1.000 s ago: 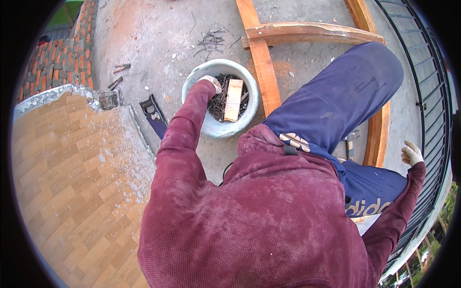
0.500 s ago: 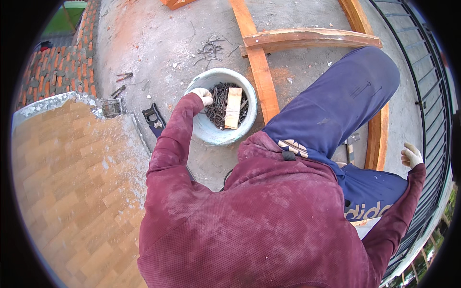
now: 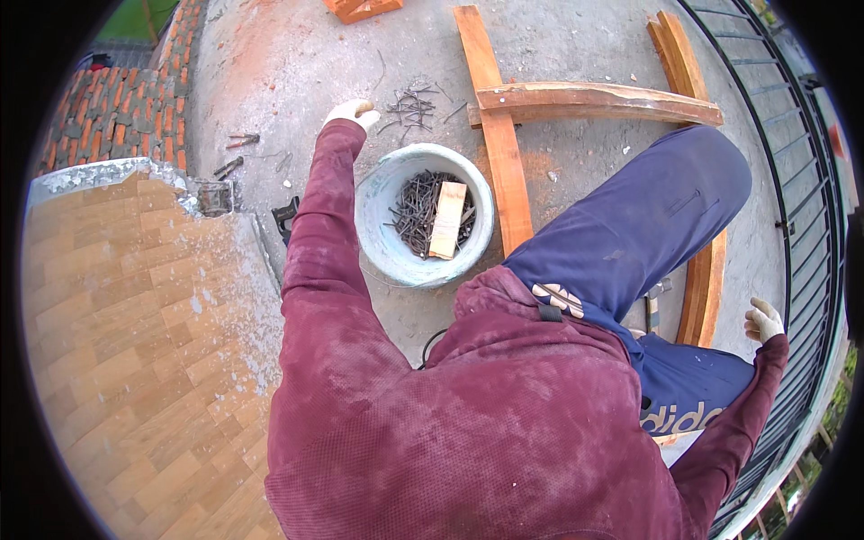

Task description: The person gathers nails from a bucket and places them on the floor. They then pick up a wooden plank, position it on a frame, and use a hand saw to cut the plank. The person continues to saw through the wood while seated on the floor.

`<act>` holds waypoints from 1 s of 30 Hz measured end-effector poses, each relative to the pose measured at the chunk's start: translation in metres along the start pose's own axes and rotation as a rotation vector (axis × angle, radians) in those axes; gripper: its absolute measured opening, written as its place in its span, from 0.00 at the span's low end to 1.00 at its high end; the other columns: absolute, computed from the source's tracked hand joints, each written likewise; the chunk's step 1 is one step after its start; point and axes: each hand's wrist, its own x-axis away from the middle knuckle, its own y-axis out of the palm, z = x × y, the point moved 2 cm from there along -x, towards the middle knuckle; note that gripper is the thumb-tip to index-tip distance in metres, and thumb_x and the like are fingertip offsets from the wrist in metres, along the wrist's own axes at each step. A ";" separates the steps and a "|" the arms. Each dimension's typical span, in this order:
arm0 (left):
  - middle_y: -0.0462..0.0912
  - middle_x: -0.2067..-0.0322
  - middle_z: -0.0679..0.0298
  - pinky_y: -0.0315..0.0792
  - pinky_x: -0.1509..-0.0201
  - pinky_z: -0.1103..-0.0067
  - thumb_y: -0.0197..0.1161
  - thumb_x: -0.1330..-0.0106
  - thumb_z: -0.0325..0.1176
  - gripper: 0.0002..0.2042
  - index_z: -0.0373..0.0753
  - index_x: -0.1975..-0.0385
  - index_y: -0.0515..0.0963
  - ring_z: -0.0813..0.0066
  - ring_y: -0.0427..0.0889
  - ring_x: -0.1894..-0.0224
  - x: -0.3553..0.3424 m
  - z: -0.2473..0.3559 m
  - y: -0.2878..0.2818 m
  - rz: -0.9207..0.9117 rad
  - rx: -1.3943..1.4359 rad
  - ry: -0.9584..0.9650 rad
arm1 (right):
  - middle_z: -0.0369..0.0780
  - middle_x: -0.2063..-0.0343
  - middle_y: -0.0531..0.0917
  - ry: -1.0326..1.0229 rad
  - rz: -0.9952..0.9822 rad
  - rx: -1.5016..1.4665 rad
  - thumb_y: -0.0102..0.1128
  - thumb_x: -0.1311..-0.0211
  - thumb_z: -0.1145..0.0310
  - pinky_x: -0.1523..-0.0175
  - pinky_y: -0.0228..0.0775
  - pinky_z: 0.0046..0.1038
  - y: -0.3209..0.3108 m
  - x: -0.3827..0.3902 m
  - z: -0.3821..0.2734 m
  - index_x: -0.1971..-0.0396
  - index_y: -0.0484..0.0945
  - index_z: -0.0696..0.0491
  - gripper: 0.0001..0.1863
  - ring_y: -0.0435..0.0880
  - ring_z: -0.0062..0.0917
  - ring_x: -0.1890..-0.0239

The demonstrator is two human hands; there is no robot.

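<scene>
Left hand (image 3: 354,114): just left of the scattered nails (image 3: 414,109); fingers half-curled, can't tell if they're pinching anything
Right hand (image 3: 765,321): fingers loose, nothing in them, probably out for balance
Bucket (image 3: 376,247): in front of me, easy reach I guess; more nails (image 3: 416,205), wood block (image 3: 447,221) inside

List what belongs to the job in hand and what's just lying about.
Likely in the job:
light blue bucket
nails in the bucket
loose nails, nearest the left hand

Seemingly lying about:
red-handled pliers
hammer-like tool
orange block
</scene>
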 end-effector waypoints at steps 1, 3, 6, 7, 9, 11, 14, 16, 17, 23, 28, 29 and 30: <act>0.88 0.59 0.66 0.74 0.47 0.77 0.69 0.36 0.35 0.14 0.38 0.53 0.84 0.77 0.82 0.56 0.009 0.012 0.003 -0.063 0.104 0.011 | 0.34 0.64 0.82 0.018 0.002 -0.019 0.53 0.36 0.65 0.63 0.76 0.28 -0.005 0.006 0.008 0.34 0.70 0.50 0.28 0.81 0.20 0.71; 0.88 0.59 0.66 0.75 0.48 0.77 0.69 0.37 0.35 0.14 0.39 0.53 0.84 0.77 0.82 0.57 0.035 0.041 -0.006 -0.186 0.304 0.023 | 0.34 0.64 0.83 0.052 -0.004 -0.058 0.53 0.35 0.64 0.63 0.76 0.28 -0.013 0.015 0.024 0.34 0.70 0.50 0.28 0.81 0.20 0.71; 0.88 0.59 0.65 0.75 0.47 0.77 0.68 0.38 0.33 0.14 0.39 0.53 0.84 0.76 0.83 0.56 0.090 0.064 0.005 -0.494 0.328 -0.165 | 0.33 0.63 0.83 0.086 -0.022 -0.093 0.54 0.34 0.62 0.63 0.76 0.27 -0.023 0.012 0.050 0.34 0.70 0.49 0.28 0.81 0.20 0.71; 0.88 0.59 0.65 0.75 0.47 0.76 0.68 0.39 0.32 0.14 0.40 0.53 0.84 0.76 0.83 0.56 0.109 0.061 0.009 -0.564 0.306 -0.228 | 0.33 0.63 0.83 0.086 -0.052 -0.106 0.54 0.33 0.62 0.63 0.76 0.27 -0.021 0.006 0.049 0.34 0.69 0.48 0.28 0.81 0.20 0.71; 0.88 0.54 0.62 0.76 0.44 0.73 0.66 0.40 0.30 0.18 0.41 0.49 0.83 0.70 0.85 0.52 0.137 0.051 0.030 -0.567 -0.062 -0.143 | 0.34 0.66 0.82 0.077 -0.017 -0.119 0.53 0.32 0.65 0.69 0.74 0.25 -0.016 -0.005 0.044 0.32 0.66 0.51 0.28 0.79 0.20 0.74; 0.85 0.50 0.57 0.75 0.41 0.70 0.65 0.40 0.31 0.21 0.43 0.45 0.80 0.61 0.83 0.47 0.144 0.059 0.044 -0.559 -0.283 -0.123 | 0.34 0.67 0.81 0.061 0.010 -0.137 0.53 0.31 0.66 0.72 0.73 0.24 -0.015 -0.009 0.040 0.32 0.64 0.53 0.28 0.78 0.20 0.76; 0.85 0.50 0.56 0.75 0.41 0.68 0.66 0.39 0.34 0.21 0.45 0.43 0.79 0.58 0.82 0.46 0.143 0.055 0.066 -0.548 -0.407 -0.131 | 0.34 0.68 0.81 0.020 -0.001 -0.136 0.53 0.31 0.66 0.72 0.71 0.23 -0.022 -0.015 0.035 0.32 0.64 0.53 0.29 0.77 0.19 0.76; 0.84 0.48 0.57 0.74 0.40 0.67 0.64 0.37 0.35 0.21 0.47 0.42 0.78 0.58 0.82 0.44 0.135 0.058 0.075 -0.652 -0.509 -0.239 | 0.34 0.68 0.81 0.023 0.012 -0.124 0.53 0.31 0.66 0.72 0.70 0.23 -0.021 -0.015 0.032 0.32 0.65 0.53 0.29 0.77 0.19 0.76; 0.84 0.47 0.58 0.74 0.40 0.67 0.64 0.37 0.35 0.21 0.48 0.41 0.78 0.57 0.81 0.43 0.129 0.059 0.079 -0.706 -0.562 -0.292 | 0.34 0.68 0.81 0.024 0.018 -0.117 0.53 0.32 0.66 0.72 0.70 0.23 -0.020 -0.013 0.031 0.32 0.65 0.53 0.29 0.77 0.19 0.76; 0.84 0.47 0.57 0.75 0.41 0.66 0.63 0.36 0.36 0.18 0.48 0.45 0.80 0.56 0.83 0.45 0.131 0.037 0.108 -0.678 -0.655 -0.405 | 0.33 0.67 0.81 0.002 0.027 -0.101 0.54 0.32 0.64 0.71 0.72 0.22 -0.018 -0.008 0.032 0.33 0.66 0.54 0.28 0.78 0.18 0.76; 0.86 0.52 0.58 0.76 0.45 0.66 0.63 0.38 0.35 0.15 0.47 0.52 0.84 0.55 0.84 0.50 0.133 0.042 0.102 -0.599 -0.569 -0.255 | 0.33 0.66 0.82 0.015 -0.013 -0.090 0.54 0.33 0.63 0.68 0.73 0.24 -0.025 -0.009 0.042 0.33 0.68 0.51 0.28 0.79 0.18 0.74; 0.88 0.55 0.59 0.77 0.47 0.66 0.63 0.39 0.35 0.13 0.46 0.54 0.85 0.55 0.85 0.52 0.134 0.048 0.097 -0.590 -0.534 -0.198 | 0.32 0.64 0.82 0.020 -0.042 -0.086 0.54 0.32 0.62 0.65 0.74 0.25 -0.031 -0.009 0.046 0.34 0.69 0.49 0.27 0.80 0.18 0.71; 0.89 0.64 0.60 0.77 0.51 0.67 0.65 0.41 0.35 0.10 0.42 0.61 0.86 0.59 0.86 0.60 0.134 0.051 0.085 -0.608 -0.481 -0.156 | 0.32 0.62 0.82 0.018 -0.078 -0.084 0.53 0.32 0.61 0.62 0.75 0.26 -0.033 -0.011 0.048 0.34 0.71 0.47 0.26 0.81 0.18 0.68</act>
